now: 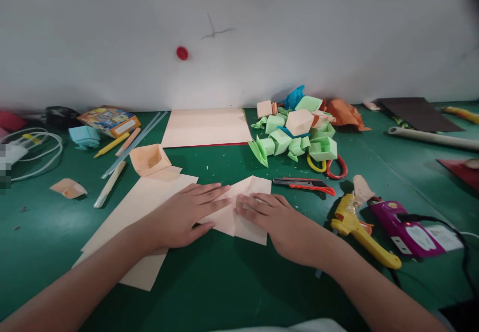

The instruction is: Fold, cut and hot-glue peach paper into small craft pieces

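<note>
A small peach sheet of paper [254, 232], partly folded, lies on the green table before me. My left hand [183, 212] rests flat on its left side, fingers stretched out. Over the middle of the same paper, my right hand [273, 219] presses down with fingers extended and slightly bent; its fingertips are on the folded part. Beneath my left wrist and forearm are larger peach sheets [112, 237]. A folded peach paper box [149, 160] sits at their upper end. To the right of the folded paper lies a box cutter [307, 184] with an orange handle.
Folded green paper pieces [282, 142] are heaped at the back, by scissors [337, 167]. At right are a yellow glue gun [355, 227] and a purple power strip [407, 229] with cords. Glue sticks [109, 184], crayons [112, 145] and a colourful box [110, 121] lie left.
</note>
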`<state>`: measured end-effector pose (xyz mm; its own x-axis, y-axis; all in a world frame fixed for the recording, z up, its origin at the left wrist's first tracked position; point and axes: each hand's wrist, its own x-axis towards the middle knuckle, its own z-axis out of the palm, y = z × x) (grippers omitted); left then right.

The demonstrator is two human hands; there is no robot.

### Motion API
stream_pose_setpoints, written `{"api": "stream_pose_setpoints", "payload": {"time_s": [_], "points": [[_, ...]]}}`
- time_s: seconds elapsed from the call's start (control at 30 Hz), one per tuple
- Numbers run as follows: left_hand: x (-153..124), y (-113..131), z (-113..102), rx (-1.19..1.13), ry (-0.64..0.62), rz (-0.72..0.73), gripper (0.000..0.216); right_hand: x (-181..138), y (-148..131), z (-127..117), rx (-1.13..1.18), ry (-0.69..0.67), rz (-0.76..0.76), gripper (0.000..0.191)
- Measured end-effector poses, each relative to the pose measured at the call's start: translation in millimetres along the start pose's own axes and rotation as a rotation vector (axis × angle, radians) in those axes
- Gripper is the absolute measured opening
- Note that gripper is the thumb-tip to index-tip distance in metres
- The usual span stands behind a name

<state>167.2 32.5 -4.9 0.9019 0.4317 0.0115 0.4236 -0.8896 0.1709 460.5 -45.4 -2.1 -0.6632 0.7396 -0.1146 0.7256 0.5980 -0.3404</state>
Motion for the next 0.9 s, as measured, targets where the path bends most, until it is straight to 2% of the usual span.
{"api": "stream_pose_setpoints", "payload": {"time_s": [0.1, 0.33, 0.47, 0.73, 0.9], "points": [[-0.2, 0.7, 3.8, 0.033, -0.033, -0.005, 0.060, -0.5, 0.5, -1.6, 0.017, -0.002, 0.012, 0.091], [-1.3, 12.5, 15.0, 0.100, 0.034, -0.043, 0.059, -0.1, 2.4, 0.5, 0.012, 0.010, 0.009, 0.094], [-1.6, 16.4, 16.5, 0.106, 0.027, -0.056, 0.059, -0.5, 1.6, 1.1, -0.004, 0.004, 0.019, 0.097], [-3.6, 12.5, 13.7, 0.095, 0.016, -0.070, 0.056, -1.1, 0.8, -2.8, -0.016, -0.031, 0.020, 0.090], [-20.6, 6.9, 12.9, 0.142, 0.048, -0.118, 0.063, -1.5, 2.2, -2.5, -0.009, -0.039, 0.025, 0.087]]}}
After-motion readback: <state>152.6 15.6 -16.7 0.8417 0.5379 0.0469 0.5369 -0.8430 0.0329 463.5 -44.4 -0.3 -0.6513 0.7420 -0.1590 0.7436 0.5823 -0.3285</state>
